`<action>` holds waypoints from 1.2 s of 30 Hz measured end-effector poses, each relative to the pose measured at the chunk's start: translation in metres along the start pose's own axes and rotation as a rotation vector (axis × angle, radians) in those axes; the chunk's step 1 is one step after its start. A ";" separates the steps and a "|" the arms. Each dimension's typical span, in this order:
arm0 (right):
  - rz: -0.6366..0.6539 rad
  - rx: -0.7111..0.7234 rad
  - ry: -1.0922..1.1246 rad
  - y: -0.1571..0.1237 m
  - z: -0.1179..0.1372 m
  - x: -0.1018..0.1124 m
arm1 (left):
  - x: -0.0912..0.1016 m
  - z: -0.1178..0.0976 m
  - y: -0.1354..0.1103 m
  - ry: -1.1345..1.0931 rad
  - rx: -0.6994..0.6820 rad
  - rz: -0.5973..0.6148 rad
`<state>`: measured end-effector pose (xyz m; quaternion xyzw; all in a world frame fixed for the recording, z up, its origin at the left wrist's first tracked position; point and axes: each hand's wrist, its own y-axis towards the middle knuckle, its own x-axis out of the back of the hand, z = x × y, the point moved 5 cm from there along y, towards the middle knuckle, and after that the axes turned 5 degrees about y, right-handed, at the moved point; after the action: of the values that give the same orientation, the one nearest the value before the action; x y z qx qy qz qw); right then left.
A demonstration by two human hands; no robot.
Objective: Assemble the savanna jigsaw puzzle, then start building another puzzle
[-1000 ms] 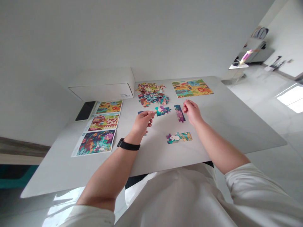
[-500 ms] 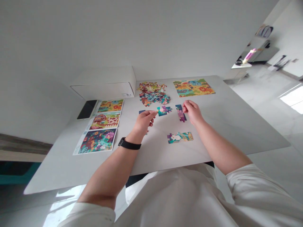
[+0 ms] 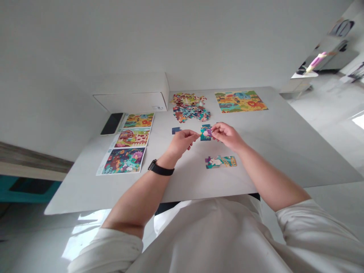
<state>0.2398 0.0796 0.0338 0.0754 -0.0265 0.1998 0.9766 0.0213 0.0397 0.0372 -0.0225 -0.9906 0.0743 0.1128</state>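
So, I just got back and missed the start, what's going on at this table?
A person's right hand pinches a purple jigsaw piece over a teal section, with the left hand right beside it. Farther along the table lie a loose pile of pieces, an assembled jigsaw and three picture sheets.

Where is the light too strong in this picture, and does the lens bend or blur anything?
Head view: glare whitens the floor at lower left and the right edge; the wide lens makes the table look tilted and stretched; the puzzle pieces look slightly soft.
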 end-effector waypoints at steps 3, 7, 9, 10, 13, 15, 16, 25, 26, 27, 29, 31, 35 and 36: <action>0.005 -0.018 0.009 0.000 -0.002 -0.001 | 0.000 -0.005 -0.005 0.087 -0.009 0.083; 0.067 -0.044 0.007 -0.001 -0.006 -0.002 | 0.001 -0.008 -0.008 0.182 -0.060 0.179; 0.100 -0.050 0.003 -0.002 -0.007 -0.005 | 0.001 -0.007 -0.008 0.154 -0.098 0.186; 0.117 -0.050 0.000 -0.002 -0.006 -0.007 | 0.000 -0.007 -0.007 0.136 -0.112 0.187; 0.186 -0.060 -0.013 -0.004 -0.006 -0.013 | -0.005 -0.002 -0.006 0.156 -0.114 0.217; 0.236 -0.078 -0.036 -0.005 -0.008 -0.015 | -0.005 0.000 -0.006 0.204 -0.106 0.258; 0.251 -0.090 -0.055 -0.005 -0.009 -0.015 | -0.005 0.000 -0.007 0.224 -0.100 0.291; 0.331 -0.190 -0.371 -0.008 -0.021 -0.006 | -0.004 0.011 -0.019 0.408 0.032 0.598; 0.352 -0.189 -0.402 -0.009 -0.020 -0.007 | -0.005 0.012 -0.019 0.420 0.036 0.591; 0.373 -0.187 -0.433 -0.010 -0.020 -0.008 | -0.006 0.014 -0.019 0.431 0.039 0.587; 0.408 -0.186 -0.494 -0.012 -0.020 -0.010 | -0.009 0.017 -0.018 0.444 0.050 0.583; 0.439 -0.197 -0.546 -0.014 -0.019 -0.012 | -0.011 0.020 -0.018 0.444 0.066 0.582; 0.522 -0.222 -0.632 -0.018 -0.017 -0.018 | -0.012 0.022 -0.018 0.470 0.088 0.559; 0.539 -0.227 -0.649 -0.019 -0.016 -0.020 | -0.012 0.021 -0.019 0.488 0.085 0.550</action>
<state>0.2294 0.0574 0.0137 0.0167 -0.3725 0.4092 0.8328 0.0275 0.0176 0.0170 -0.3005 -0.8875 0.1354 0.3222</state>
